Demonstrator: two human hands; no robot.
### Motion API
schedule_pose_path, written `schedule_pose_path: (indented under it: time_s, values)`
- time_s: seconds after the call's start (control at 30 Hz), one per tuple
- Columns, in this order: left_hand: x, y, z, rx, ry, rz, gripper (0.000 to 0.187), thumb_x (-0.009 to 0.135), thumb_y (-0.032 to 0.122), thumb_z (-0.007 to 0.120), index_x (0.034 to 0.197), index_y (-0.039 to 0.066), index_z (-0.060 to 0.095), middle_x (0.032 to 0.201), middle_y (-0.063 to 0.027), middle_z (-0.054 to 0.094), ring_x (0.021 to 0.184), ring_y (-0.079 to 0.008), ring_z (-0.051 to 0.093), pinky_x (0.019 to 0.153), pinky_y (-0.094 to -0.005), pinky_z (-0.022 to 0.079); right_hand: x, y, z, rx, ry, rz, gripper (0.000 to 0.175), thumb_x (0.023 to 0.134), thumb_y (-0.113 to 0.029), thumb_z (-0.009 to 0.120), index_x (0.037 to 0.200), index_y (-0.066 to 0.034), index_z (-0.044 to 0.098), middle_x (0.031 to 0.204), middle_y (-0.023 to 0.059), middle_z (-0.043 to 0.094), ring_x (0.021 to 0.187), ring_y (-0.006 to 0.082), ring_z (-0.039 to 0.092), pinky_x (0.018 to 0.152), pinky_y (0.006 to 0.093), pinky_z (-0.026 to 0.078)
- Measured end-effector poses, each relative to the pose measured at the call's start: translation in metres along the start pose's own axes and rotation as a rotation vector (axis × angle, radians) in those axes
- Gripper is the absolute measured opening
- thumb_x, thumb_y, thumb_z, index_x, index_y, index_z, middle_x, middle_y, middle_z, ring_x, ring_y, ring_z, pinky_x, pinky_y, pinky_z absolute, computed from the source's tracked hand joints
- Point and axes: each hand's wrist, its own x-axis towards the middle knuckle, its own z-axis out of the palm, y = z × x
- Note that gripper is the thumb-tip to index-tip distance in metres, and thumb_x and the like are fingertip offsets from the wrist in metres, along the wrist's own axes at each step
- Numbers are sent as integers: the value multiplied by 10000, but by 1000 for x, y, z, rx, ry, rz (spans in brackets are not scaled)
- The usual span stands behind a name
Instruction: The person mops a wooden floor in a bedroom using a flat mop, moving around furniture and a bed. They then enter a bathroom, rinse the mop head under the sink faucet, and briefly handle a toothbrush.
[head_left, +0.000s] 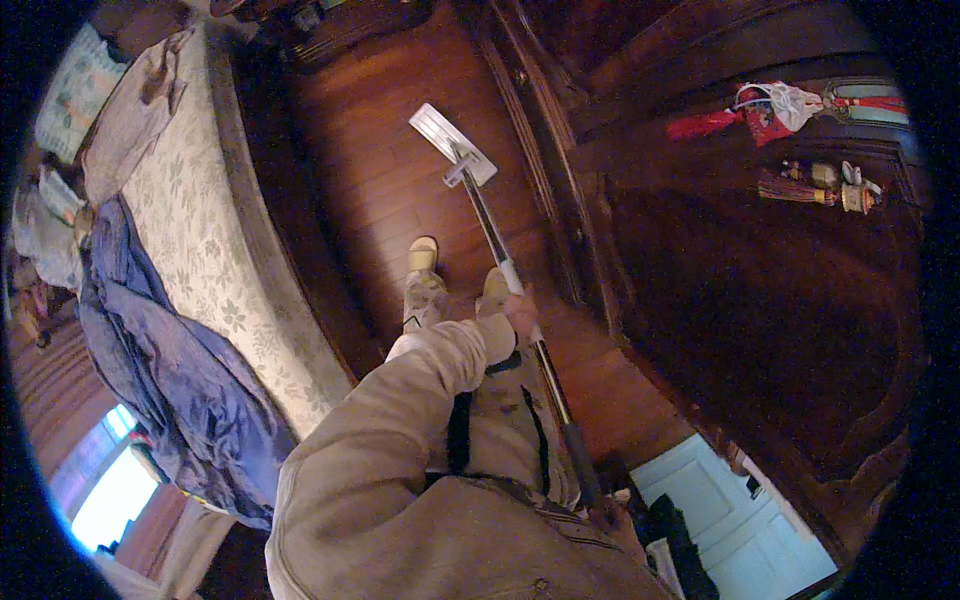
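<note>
A flat mop with a white, rectangular head (454, 145) and a metal pole (553, 381) slants across the view. Its head rests on the reddish-brown wood floor (382, 161), ahead of my feet. My left hand (523, 315) is closed around the pole near a pale collar, beside my left or right knee; which one I cannot tell. Close to my body, my right hand (615, 521) grips the dark upper end of the pole, partly hidden by its own sleeve and shadow.
A bed with a leaf-patterned cover (225, 300) runs along the left, bearing a crumpled blue cloth (187, 375) and a pinkish garment (135, 127). Dark wooden furniture (750, 300) with hanging tassels (705, 124) lines the right. A pale blue door (720, 502) stands at lower right.
</note>
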Motion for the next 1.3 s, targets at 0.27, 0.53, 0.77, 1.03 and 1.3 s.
schedule_pose_path:
  time_s: [0.27, 0.53, 0.77, 1.03, 1.3]
  values:
    - [-59, -45, -8, 31, -490, -287, 220, 867, 248, 480, 740, 88, 562, 571, -67, 529, 445, -225, 488, 398, -364, 377, -39, -17, 92, 146, 19, 173, 227, 866, -170, 566, 1044, -38, 517, 726, 43, 565, 651, 114, 522, 558, 276, 433]
    - [-64, -57, -12, -61, -591, -382, 199, 836, 216, 493, 695, 86, 544, 555, -61, 514, 438, -213, 482, 393, -361, 368, -16, -32, 122, 175, 16, 176, 223, 867, -176, 563, 1036, -39, 513, 717, 42, 559, 651, 119, 530, 555, 271, 435]
    - [-48, -53, -14, -146, -601, -427, 187, 808, 189, 504, 656, 84, 528, 541, -54, 500, 431, -202, 477, 389, -358, 359, 28, -46, 115, 158, 6, 145, 220, 868, -181, 560, 1029, -40, 509, 709, 41, 553, 652, 124, 537, 553, 267, 438]
    - [-17, -45, -12, -240, -604, -463, 182, 777, 158, 516, 612, 81, 511, 525, -47, 485, 423, -190, 471, 384, -355, 349, 36, -44, 124, 192, -6, 213, 217, 869, -187, 557, 1021, -41, 505, 700, 40, 546, 652, 129, 546, 550, 263, 440]
    - [14, -35, -11, -365, -574, -452, 188, 746, 127, 529, 567, 79, 493, 509, -41, 469, 415, -178, 465, 380, -352, 339, 23, -24, 143, 240, -1, 291, 214, 871, -193, 554, 1014, -42, 502, 691, 39, 539, 652, 134, 554, 547, 258, 443]
